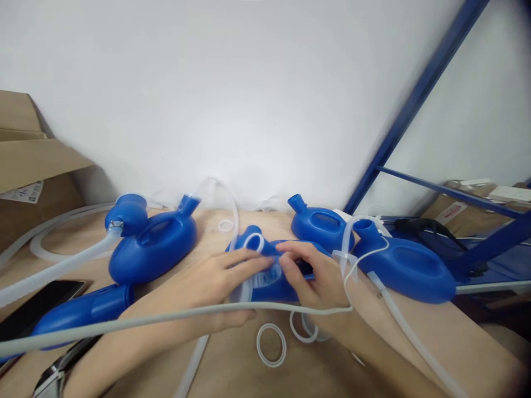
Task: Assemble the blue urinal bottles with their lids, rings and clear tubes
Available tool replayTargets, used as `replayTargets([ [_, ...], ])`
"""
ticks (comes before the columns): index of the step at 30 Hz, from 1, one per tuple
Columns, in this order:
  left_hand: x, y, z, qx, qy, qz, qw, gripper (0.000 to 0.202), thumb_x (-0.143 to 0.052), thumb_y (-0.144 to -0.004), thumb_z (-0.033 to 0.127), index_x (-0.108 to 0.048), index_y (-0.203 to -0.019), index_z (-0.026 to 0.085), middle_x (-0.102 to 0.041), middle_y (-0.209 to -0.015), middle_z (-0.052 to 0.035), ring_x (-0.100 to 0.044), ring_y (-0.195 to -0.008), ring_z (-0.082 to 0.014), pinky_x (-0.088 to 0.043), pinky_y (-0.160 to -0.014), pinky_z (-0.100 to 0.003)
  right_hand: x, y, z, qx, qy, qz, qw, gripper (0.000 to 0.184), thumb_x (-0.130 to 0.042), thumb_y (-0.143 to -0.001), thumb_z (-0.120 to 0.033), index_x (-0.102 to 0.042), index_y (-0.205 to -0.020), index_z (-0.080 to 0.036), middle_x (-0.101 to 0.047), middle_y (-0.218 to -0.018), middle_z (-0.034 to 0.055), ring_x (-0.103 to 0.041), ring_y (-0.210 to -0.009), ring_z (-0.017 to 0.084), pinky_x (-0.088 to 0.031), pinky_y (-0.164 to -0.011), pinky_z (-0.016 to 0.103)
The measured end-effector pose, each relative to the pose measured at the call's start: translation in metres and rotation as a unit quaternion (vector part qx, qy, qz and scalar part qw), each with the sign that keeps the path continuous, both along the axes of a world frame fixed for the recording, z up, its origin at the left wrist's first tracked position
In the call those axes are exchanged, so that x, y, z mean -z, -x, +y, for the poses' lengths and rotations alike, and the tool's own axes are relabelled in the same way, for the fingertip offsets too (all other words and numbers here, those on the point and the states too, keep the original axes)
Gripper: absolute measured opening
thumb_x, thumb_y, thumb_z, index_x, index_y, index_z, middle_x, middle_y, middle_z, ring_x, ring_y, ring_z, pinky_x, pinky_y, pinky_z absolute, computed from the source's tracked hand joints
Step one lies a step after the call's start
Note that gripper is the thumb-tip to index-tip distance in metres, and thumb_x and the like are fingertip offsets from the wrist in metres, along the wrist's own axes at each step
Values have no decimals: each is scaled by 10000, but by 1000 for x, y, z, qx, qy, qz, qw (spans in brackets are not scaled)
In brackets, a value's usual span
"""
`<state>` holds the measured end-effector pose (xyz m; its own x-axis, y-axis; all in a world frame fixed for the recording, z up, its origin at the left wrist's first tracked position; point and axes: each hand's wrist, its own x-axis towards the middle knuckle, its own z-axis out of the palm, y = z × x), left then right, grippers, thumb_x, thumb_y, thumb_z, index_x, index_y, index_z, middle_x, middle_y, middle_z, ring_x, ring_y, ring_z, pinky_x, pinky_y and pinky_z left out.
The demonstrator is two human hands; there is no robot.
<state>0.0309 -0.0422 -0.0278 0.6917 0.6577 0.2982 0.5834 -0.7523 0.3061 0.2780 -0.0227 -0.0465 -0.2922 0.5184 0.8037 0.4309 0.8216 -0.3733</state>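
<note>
Several blue plastic bottles with loop handles, looking like urinal bottles, stand on the table. In the middle, my left hand (219, 279) holds a translucent plastic cap (243, 292) between fingers and thumb, in front of a blue bottle (274, 290). A white ring (254, 241) shows just above those fingertips. My right hand (317, 276) is closed in a pinch at the cap's right side, over the same bottle; what its fingertips grip is hidden. A pale cord (186, 314) crosses in front of both forearms.
White rings (271, 365) lie near the front. Other blue bottles (155, 249) stand left and right (406, 271), with clear hoses (418, 340) around them. A dark phone (39, 304), a cardboard box (37, 166) and a blue metal frame (415, 110) flank the table.
</note>
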Motion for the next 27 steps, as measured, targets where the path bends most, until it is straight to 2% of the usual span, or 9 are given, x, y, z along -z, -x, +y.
replayTargets([
  [5,-31,23,8,-136,55,-74,986,605,-765,-894,554,-655,-1434,305,-772,-1289,-46,-752,-1067,-293,-626,-931,-391,1,-13,20,30,15,-32,999,368,-606,-1053,-330,-564,-1415,-281,-739,-1122,48,-729,-982,198,-614,-861,355],
  [9,-44,49,22,-274,78,-126,950,718,-673,-852,743,-639,-1398,277,-757,-1292,-91,-737,-1030,-327,-616,-878,-423,19,-28,50,103,-3,40,994,682,-656,-1004,-362,-325,-1594,-275,-662,-1283,119,-702,-1079,253,-597,-919,460],
  [13,-41,67,38,-372,108,-105,916,926,-636,-753,840,-559,-1486,279,-771,-965,-61,-740,-839,-327,-606,-830,-456,40,-39,74,143,41,34,988,743,-632,-1009,-409,-238,-1617,-241,-630,-1317,155,-690,-1106,278,-597,-919,491],
  [17,-23,72,50,-361,189,-36,912,910,-557,-813,812,-558,-1469,180,-671,-715,3,-687,-611,-280,-575,-651,-383,55,-43,85,156,59,-44,985,753,-608,-1020,-470,-250,-1629,-209,-640,-1305,164,-683,-1163,306,-588,-991,512],
  [19,-12,69,54,-352,238,-14,905,888,-549,-865,743,-492,-1530,157,-736,-845,-48,-736,-718,-309,-585,-642,-368,58,-45,87,162,60,-93,980,714,-579,-1033,-495,-294,-1623,-212,-658,-1287,157,-696,-1151,309,-587,-1009,510],
  [21,-2,65,59,-348,288,-23,892,912,-526,-911,681,-331,-1644,174,-760,-1163,-144,-768,-950,-351,-615,-648,-361,59,-46,88,170,53,-133,975,661,-552,-1043,-513,-359,-1600,-213,-675,-1274,152,-705,-1149,313,-589,-1017,504],
  [23,8,63,64,-329,330,-30,884,882,-468,-950,649,-258,-1683,205,-560,-1563,-218,-719,-1201,-371,-644,-657,-350,57,-48,89,177,42,-158,971,619,-527,-1053,-518,-414,-1572,-200,-688,-1261,156,-707,-1157,320,-590,-1016,501],
  [25,17,65,70,-291,330,11,898,753,-387,-992,599,-388,-1639,216,-297,-1757,-201,-660,-1326,-387,-656,-662,-342,56,-49,89,184,35,-173,967,594,-513,-1060,-509,-449,-1551,-182,-703,-1236,160,-710,-1148,325,-590,-1004,498],
  [27,26,70,77,-255,293,72,919,642,-424,-985,517,-558,-1531,204,-316,-1750,-208,-665,-1319,-415,-667,-730,-380,55,-50,90,187,34,-186,964,548,-509,-1064,-486,-492,-1518,-179,-721,-1203,152,-720,-1116,319,-590,-991,484],
])
